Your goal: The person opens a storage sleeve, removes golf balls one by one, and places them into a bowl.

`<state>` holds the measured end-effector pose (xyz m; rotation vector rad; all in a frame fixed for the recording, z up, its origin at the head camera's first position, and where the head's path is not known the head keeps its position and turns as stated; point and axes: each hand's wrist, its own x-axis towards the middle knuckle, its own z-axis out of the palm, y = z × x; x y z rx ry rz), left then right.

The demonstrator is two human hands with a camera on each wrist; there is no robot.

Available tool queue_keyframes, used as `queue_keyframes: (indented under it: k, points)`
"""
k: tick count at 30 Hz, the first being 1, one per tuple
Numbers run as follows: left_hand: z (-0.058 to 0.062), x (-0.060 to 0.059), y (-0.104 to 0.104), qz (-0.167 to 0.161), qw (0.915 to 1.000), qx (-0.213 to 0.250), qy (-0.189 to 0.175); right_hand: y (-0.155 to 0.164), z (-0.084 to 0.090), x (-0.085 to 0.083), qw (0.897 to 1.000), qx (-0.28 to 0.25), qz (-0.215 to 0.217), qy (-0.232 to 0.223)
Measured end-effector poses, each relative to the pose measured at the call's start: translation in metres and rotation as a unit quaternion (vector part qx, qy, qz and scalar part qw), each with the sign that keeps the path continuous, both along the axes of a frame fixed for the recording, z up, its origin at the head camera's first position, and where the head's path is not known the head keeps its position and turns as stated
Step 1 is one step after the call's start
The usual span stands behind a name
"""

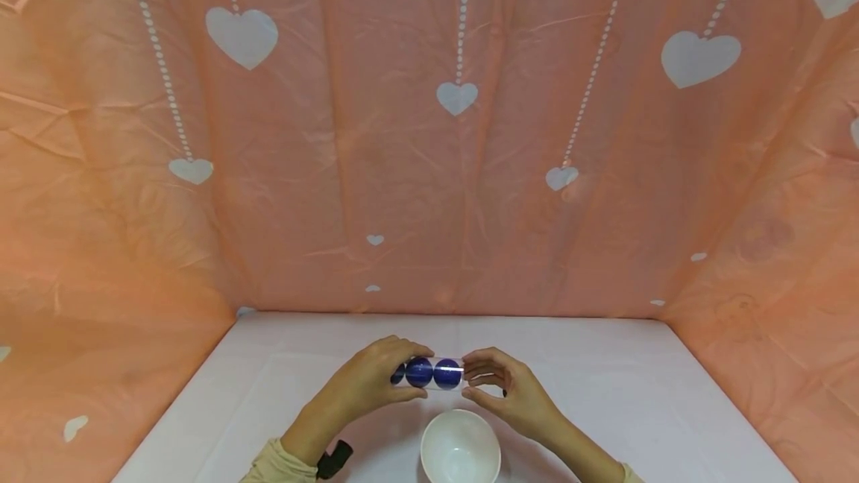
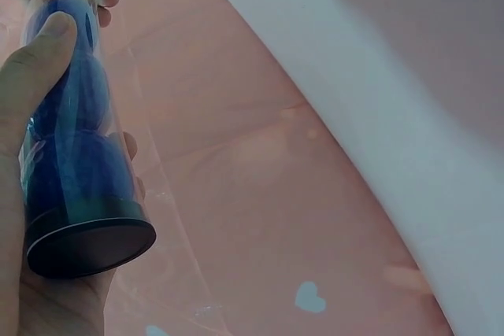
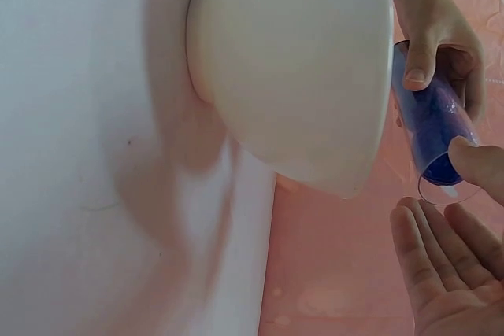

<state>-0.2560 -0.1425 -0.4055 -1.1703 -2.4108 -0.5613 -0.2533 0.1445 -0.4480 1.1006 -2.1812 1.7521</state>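
My left hand (image 1: 379, 375) grips a clear tube (image 1: 458, 386) with blue balls (image 1: 419, 372) in it, held level above the table. In the left wrist view, three balls sit in a row and a black cap (image 2: 90, 248) closes the end near the palm. My right hand (image 1: 510, 390) is at the tube's other end, which shows a clear round rim in the right wrist view. Its fingers (image 3: 441, 253) lie extended beneath that rim, and its thumb (image 3: 476, 164) overlaps the tube's edge; whether it touches is unclear.
A white bowl (image 1: 461, 446) stands on the white table (image 1: 590, 364), just in front of the tube. Orange sheeting (image 1: 403, 170) with white hearts rises behind and at both sides. A black device (image 1: 334, 459) shows beside the left wrist.
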Motion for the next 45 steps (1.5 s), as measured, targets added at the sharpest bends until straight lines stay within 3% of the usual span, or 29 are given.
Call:
queue_keyframes:
  k: [27, 34, 45]
  points:
    - [0.0033, 0.0026, -0.0017, 0.013, 0.9996, -0.014, 0.021, -0.0020, -0.0032, -0.0003, 1.000, -0.002, 0.011, 0.005]
    - [0.0057, 0.0030, -0.0025, 0.025, 0.9984, -0.018, 0.049, -0.0034, -0.0047, -0.0012, 1.000, -0.006, 0.010, 0.011]
    - [0.0079, 0.0075, -0.0046, 0.047, 0.9980, -0.022, 0.037, -0.0037, -0.0068, -0.0017, 1.000, -0.010, 0.023, 0.015]
